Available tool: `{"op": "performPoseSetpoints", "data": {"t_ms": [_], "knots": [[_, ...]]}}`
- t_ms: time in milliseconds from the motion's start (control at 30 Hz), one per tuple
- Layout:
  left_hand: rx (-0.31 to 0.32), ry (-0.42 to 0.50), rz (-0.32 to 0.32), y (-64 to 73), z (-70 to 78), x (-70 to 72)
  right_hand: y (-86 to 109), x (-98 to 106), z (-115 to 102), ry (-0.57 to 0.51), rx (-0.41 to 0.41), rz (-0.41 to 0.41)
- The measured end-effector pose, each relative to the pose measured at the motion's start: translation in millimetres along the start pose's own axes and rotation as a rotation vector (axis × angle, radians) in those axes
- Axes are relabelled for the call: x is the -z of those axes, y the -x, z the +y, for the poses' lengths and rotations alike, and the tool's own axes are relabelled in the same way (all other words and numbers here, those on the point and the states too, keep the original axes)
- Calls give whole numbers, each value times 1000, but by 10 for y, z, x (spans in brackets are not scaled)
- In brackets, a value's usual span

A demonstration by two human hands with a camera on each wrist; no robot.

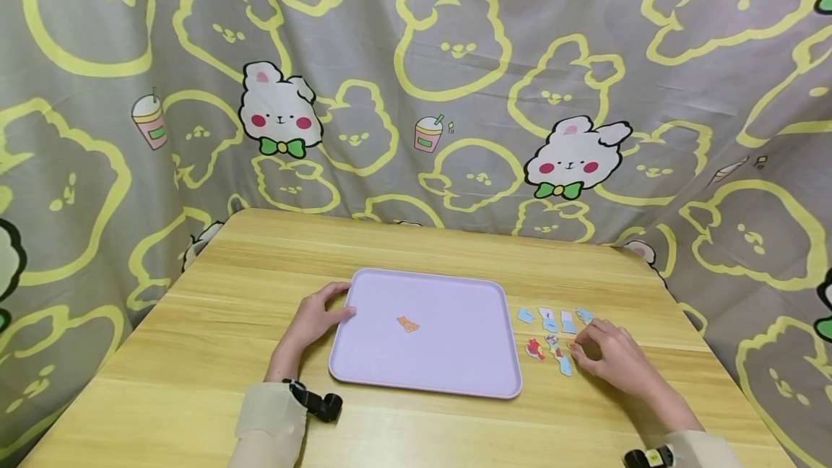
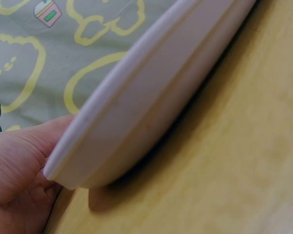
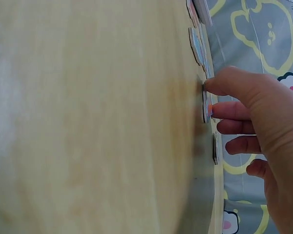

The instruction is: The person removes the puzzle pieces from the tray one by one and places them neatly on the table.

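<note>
My left hand (image 1: pixel 317 318) holds the left rim of a lilac tray (image 1: pixel 435 363), thumb over the edge; the left wrist view shows the tray's side wall close up. On the tray lies a small orange puzzle piece (image 1: pixel 408 324) with an irregular outline. To the right of the tray, my right hand (image 1: pixel 616 356) pinches a small flat puzzle piece (image 3: pixel 205 108) between thumb and index finger, low at the tabletop. Its picture is mostly hidden by the fingers. Nearby are a red puzzle piece (image 1: pixel 534 349) and a light-blue puzzle piece (image 1: pixel 565 365).
Several more puzzle pieces, among them a blue one (image 1: pixel 525 315) and a white-and-blue one (image 1: pixel 568 321), form a loose row on the wooden table (image 1: pixel 416 428). A patterned grey curtain (image 1: pixel 364 186) hangs behind the table and along its sides.
</note>
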State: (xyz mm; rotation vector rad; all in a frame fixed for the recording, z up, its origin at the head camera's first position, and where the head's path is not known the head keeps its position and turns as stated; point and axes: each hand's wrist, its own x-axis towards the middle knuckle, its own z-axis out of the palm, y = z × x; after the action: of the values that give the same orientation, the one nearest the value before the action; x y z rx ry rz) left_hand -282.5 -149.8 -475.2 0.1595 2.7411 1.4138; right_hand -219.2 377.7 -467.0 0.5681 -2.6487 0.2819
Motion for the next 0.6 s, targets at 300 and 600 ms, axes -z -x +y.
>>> {"op": "performPoseSetpoints", "data": {"t_ms": [300, 600], "knots": [[9, -6, -2, 5, 7, -7, -2, 12, -10, -19, -28, -4], [1, -9, -2, 7, 7, 4, 1, 30, -9, -20, -34, -7]]}}
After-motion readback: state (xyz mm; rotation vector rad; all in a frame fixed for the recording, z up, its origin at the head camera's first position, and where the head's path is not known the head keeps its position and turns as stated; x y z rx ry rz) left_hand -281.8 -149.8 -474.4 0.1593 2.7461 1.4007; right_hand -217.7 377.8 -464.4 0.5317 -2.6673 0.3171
